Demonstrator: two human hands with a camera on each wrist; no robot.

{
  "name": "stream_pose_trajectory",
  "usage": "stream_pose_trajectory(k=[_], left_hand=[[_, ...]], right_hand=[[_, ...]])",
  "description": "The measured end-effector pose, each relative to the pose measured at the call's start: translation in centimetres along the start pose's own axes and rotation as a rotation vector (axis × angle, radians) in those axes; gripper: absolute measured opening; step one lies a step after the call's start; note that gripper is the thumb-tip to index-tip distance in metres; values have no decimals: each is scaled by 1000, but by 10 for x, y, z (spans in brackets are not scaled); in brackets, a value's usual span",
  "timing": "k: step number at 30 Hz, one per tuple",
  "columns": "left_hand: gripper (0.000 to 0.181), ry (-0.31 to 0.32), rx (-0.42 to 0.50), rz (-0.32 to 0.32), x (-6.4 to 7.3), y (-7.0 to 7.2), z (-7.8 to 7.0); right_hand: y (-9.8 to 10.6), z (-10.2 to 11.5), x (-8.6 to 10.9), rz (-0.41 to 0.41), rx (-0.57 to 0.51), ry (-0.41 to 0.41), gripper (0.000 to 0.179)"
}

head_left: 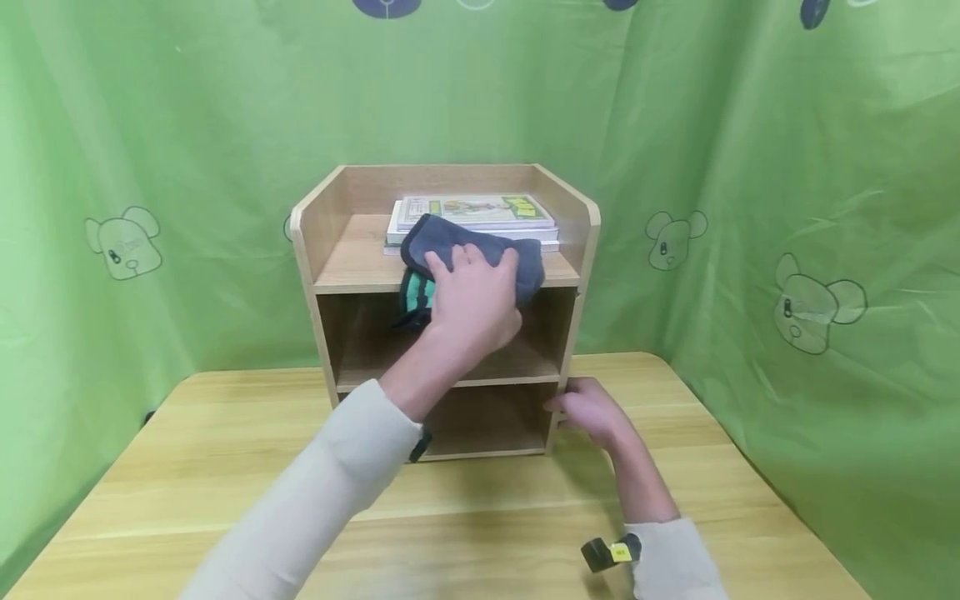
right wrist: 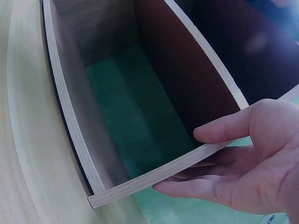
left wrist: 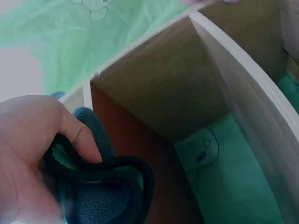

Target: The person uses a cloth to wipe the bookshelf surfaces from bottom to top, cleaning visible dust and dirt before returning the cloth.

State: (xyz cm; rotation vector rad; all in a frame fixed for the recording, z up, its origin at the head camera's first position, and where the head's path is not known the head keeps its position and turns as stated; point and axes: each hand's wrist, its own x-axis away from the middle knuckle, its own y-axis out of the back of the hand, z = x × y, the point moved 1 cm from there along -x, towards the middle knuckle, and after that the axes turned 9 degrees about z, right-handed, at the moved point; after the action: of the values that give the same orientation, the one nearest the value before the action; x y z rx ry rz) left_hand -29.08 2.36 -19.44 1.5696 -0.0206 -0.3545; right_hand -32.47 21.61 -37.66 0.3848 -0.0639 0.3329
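Observation:
My left hand (head_left: pixel 476 296) grips a folded grey cloth (head_left: pixel 442 233) with black edging and a green part, held in front of the top shelf's front edge. In the left wrist view, thumb and fingers curl round the cloth (left wrist: pixel 100 200). A wooden desktop shelf (head_left: pixel 446 289) with open compartments stands before me. Low on its right side, my right hand (head_left: pixel 592 408) holds the side panel. The right wrist view shows that hand's thumb (right wrist: pixel 219 130) on the inner side of the panel (right wrist: pixel 149 182) and its fingers on the outer side.
A stack of books (head_left: pixel 472 223) lies on the top shelf, behind the cloth. The shelf stands on a light wooden table (head_left: pixel 247 475). A green curtain (head_left: pixel 225 108) with animal drawings surrounds the table at the back and sides. A small dark device is at the right cuff.

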Motion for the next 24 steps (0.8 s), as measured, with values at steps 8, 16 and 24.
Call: stream_pose_trajectory(k=[8,16,24], left_hand=[[68,-7,135,-12,9,3,38],[67,21,173,11,15,5,70],[67,13,192,11,21,12,100]], right_hand=[[0,0,2,-15,14,-10,45],[0,0,2,-9,4,-23,52],[0,-2,1,-10,-2,-19,53]])
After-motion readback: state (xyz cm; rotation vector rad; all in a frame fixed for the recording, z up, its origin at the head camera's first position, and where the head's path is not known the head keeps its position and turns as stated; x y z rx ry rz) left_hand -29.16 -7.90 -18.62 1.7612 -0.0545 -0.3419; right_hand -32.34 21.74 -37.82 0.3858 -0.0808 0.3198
